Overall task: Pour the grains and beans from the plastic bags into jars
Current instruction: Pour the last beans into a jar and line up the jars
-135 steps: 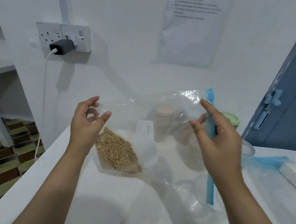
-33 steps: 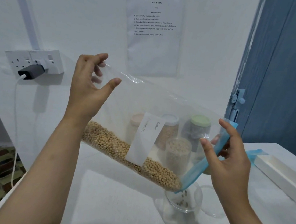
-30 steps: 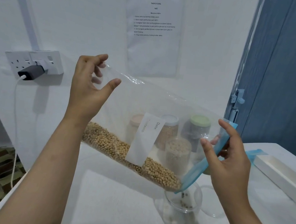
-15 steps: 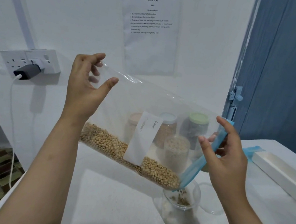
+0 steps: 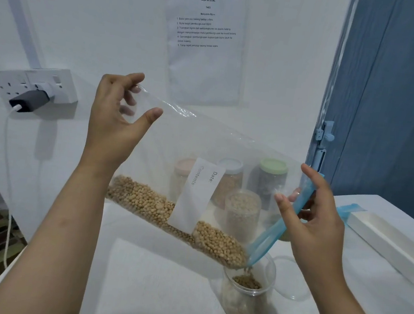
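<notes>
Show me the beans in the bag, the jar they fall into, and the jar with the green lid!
beans (image 5: pixel 160 205): head view, on the heap inside the tilted bag.
open jar (image 5: pixel 266 270): head view, on its clear rim.
green-lidded jar (image 5: pixel 273 166): head view, on its lid.

Filled jars (image 5: pixel 242 211) crowded just behind open jar (image 5: pixel 248 293)

Two hands, left (image 5: pixel 114 121) and right (image 5: pixel 314 219); one plastic bag (image 5: pixel 198 181) of beans; one open jar (image 5: pixel 246 294); four filled jars (image 5: pixel 242 211) behind; one loose lid (image 5: pixel 292 278).
</notes>
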Available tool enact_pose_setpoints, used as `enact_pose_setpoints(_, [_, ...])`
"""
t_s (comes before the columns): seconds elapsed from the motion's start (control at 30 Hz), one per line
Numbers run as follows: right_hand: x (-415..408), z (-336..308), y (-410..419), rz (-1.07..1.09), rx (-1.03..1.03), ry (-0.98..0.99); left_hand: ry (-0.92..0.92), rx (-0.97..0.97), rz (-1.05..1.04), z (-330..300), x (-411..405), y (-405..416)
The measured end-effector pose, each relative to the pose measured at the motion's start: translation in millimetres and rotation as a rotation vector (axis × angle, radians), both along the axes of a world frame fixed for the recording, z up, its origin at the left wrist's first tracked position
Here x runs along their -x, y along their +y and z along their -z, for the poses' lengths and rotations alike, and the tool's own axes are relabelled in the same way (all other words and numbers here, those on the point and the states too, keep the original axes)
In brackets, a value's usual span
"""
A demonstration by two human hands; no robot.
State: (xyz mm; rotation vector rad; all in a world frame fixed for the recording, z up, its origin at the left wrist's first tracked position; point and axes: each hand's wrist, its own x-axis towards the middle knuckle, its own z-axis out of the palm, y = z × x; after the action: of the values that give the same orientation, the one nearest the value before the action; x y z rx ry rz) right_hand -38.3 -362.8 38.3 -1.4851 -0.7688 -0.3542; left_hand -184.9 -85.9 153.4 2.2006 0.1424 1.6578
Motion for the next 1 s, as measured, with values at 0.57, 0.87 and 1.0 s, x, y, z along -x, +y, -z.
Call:
enact_pose_setpoints(0.57, [1.3, 0.7, -5.1, 0.004, 0.023, 0.009, 0.006, -0.007, 0.003, -2.2, 0.0, -4.9])
enact_pose_setpoints(0.87, [0.7, 3.2, -6.5, -0.007, 0.022, 0.011, 0.012, -0.002, 0.015, -2.5, 1.0, -6.8])
enact_pose_setpoints(1.0, [-1.2, 4.9, -6.6, 0.001, 0.033, 0.000, 0.010, -0.001, 0.016, -2.6, 1.7, -6.9])
